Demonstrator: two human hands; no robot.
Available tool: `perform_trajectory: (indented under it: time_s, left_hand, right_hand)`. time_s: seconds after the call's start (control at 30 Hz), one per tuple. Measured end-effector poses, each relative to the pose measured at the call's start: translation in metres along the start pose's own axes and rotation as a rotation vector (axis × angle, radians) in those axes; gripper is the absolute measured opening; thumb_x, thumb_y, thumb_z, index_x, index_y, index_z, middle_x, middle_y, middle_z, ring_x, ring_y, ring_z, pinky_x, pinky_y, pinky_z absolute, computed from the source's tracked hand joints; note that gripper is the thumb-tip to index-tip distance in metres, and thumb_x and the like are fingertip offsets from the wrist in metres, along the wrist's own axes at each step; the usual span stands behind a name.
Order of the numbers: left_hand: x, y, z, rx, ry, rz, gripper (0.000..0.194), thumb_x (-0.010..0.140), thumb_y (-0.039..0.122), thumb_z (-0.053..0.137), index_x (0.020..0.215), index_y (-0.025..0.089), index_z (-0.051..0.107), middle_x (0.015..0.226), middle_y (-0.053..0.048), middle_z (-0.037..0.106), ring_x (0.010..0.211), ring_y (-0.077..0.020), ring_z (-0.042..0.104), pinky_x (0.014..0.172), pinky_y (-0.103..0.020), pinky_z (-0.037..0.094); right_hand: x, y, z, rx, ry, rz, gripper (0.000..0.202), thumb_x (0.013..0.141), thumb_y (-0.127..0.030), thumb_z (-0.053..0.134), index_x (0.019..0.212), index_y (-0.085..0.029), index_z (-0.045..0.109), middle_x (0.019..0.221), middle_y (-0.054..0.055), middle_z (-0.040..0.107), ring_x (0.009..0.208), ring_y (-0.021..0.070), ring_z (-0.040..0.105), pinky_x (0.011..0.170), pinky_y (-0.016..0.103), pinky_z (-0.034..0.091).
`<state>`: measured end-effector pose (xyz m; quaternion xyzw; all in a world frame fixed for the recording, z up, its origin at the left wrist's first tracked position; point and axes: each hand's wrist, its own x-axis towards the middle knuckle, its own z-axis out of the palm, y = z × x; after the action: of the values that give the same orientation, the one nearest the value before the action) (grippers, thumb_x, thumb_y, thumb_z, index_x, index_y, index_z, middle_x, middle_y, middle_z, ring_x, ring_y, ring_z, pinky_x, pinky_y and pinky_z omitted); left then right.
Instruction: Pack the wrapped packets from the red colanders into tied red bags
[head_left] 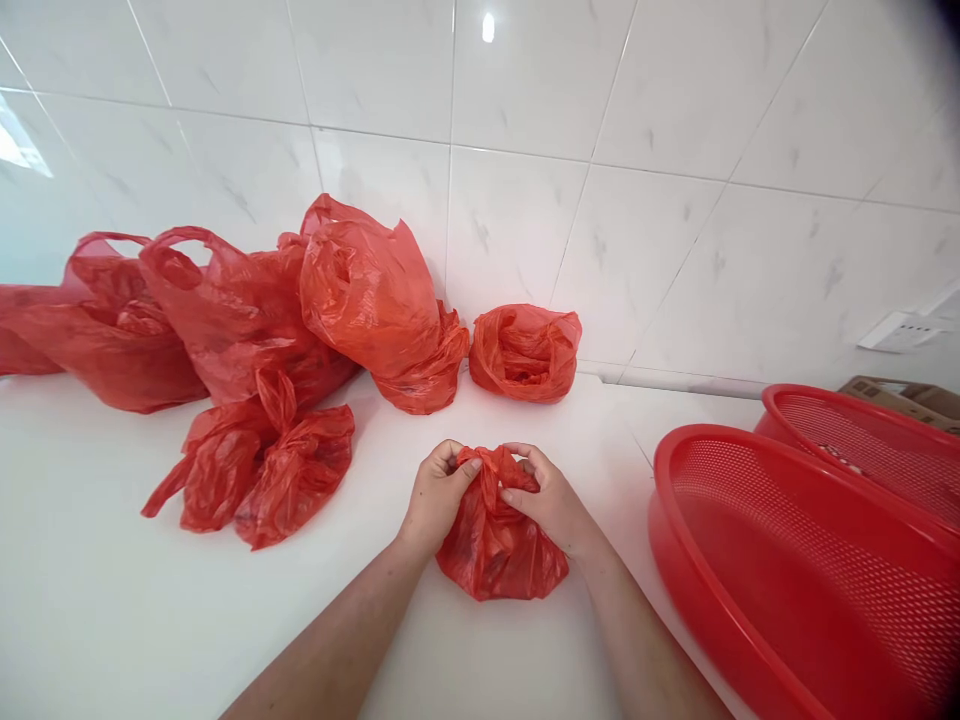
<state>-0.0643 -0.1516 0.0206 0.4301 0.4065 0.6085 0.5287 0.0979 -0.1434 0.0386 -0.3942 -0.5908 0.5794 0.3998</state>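
In front of me a small red plastic bag (501, 560) rests on the white table, its top gathered and twisted into what looks like a knot. My left hand (442, 495) pinches the left side of the gathered top between thumb and fingers. On the other side, my right hand (546, 500) grips the plastic with thumb and index finger curled toward each other. What the bag contains cannot be made out through the red film.
Left of my hands lies a tied red bag (281, 465). Larger red bags (367, 290) lean along the tiled wall, and an open-topped red bag (525, 355) stands behind my hands. Red mesh baskets (697, 440) fill the right side, near a cardboard box (904, 395).
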Motion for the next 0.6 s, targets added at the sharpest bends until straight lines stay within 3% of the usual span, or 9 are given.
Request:
perform_trajectory:
  time_s: [0.2, 0.33, 0.47, 0.6]
  left_hand:
    - [-0.005, 0.004, 0.005, 0.153, 0.009, 0.079, 0.008, 0.077, 0.024, 0.062, 0.075, 0.019, 0.056, 0.08, 0.0, 0.063, 0.072, -0.0131, 0.058, 0.069, -0.026, 0.047]
    - [-0.009, 0.004, 0.008, 0.295, -0.099, 0.18, 0.004, 0.079, 0.017, 0.057, 0.076, 0.02, 0.057, 0.092, -0.001, 0.063, 0.084, -0.0146, 0.059, 0.076, -0.028, 0.047]
    - [-0.01, 0.003, 0.007, 0.483, -0.183, 0.321, 0.012, 0.078, 0.01, 0.054, 0.075, 0.021, 0.057, 0.097, -0.001, 0.062, 0.09, -0.0151, 0.058, 0.08, -0.028, 0.046]
    - [-0.009, 0.003, 0.006, 0.617, -0.214, 0.385, 0.012, 0.08, 0.01, 0.054, 0.078, 0.022, 0.057, 0.104, -0.002, 0.06, 0.096, -0.0159, 0.057, 0.083, -0.029, 0.045]
  right_hand:
    - [0.006, 0.01, 0.003, -0.287, 0.199, 0.011, 0.014, 0.072, -0.02, 0.054, 0.084, -0.021, 0.061, 0.081, 0.0, 0.065, 0.073, 0.0169, 0.059, 0.064, 0.028, 0.046]
    - [0.012, 0.02, 0.002, -0.358, 0.32, -0.053, 0.019, 0.071, -0.017, 0.047, 0.079, -0.022, 0.063, 0.073, -0.002, 0.064, 0.067, 0.0149, 0.055, 0.06, 0.026, 0.042]
    - [0.015, 0.023, -0.001, -0.162, 0.332, -0.102, 0.028, 0.067, -0.013, 0.045, 0.083, -0.022, 0.067, 0.077, -0.002, 0.065, 0.071, 0.0144, 0.056, 0.064, 0.025, 0.043]
    - [0.015, 0.021, -0.007, 0.193, 0.208, -0.018, 0.03, 0.062, -0.012, 0.053, 0.086, -0.021, 0.068, 0.077, -0.002, 0.067, 0.07, 0.0149, 0.058, 0.066, 0.026, 0.045]
